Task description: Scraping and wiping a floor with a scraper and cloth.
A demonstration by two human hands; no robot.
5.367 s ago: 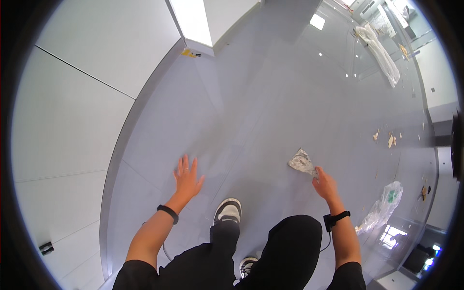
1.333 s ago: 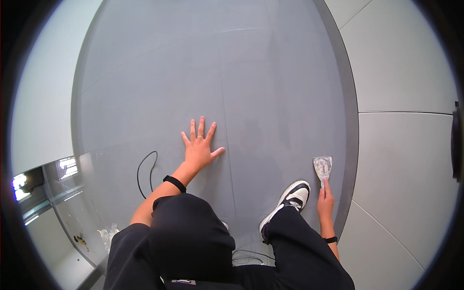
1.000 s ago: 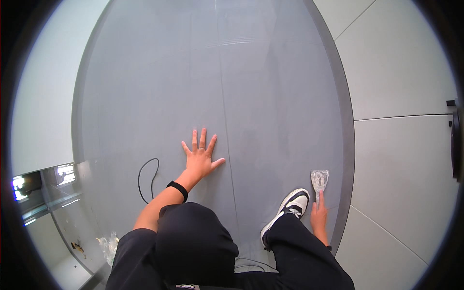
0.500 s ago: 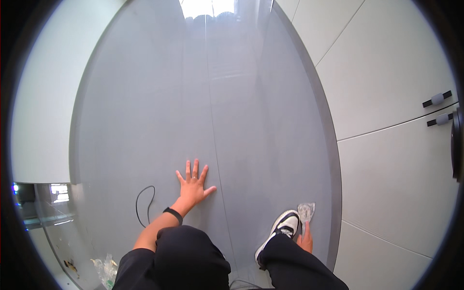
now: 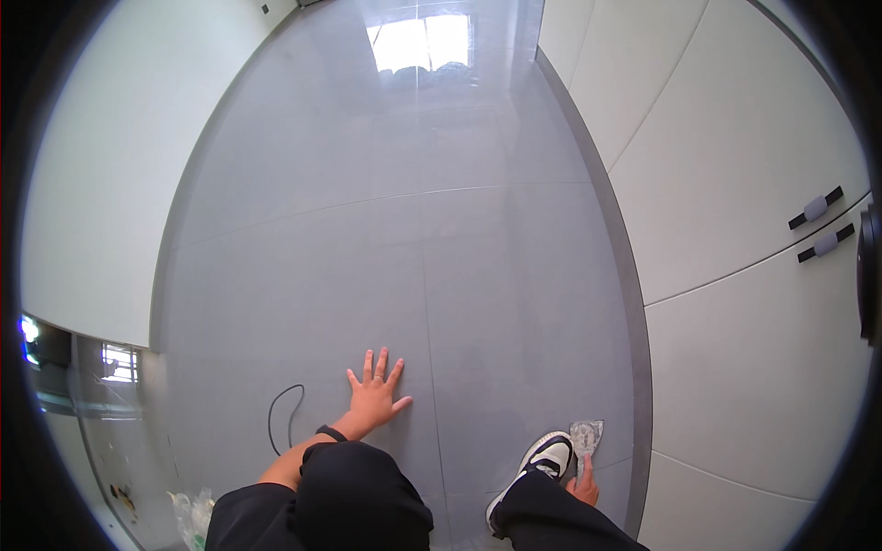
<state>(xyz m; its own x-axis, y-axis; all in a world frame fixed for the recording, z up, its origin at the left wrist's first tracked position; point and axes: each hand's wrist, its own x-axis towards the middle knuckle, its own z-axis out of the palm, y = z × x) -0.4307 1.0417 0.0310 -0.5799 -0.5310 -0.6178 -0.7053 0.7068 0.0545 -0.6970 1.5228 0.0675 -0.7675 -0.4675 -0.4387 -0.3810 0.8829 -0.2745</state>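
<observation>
Well, at the far left I see crumpled clear plastic [image 5: 190, 516], then a loop of dark cable [image 5: 271, 418]. Next, the left hand [image 5: 372, 399] lies palm down on the grey floor [image 5: 294, 294], fingers spread wide. Further right, a black-and-white shoe [image 5: 553, 448] stands just beside the scraper [image 5: 586, 435], whose handle is gripped by the right hand [image 5: 582, 487], one finger stretched along it. Pale cabinet doors [image 5: 735, 367] line the right side.

The grey tiled floor [image 5: 303, 285] carries a looped dark cable [image 5: 270, 419], crumpled clear plastic [image 5: 191, 516] and a black-and-white shoe [image 5: 551, 452].
</observation>
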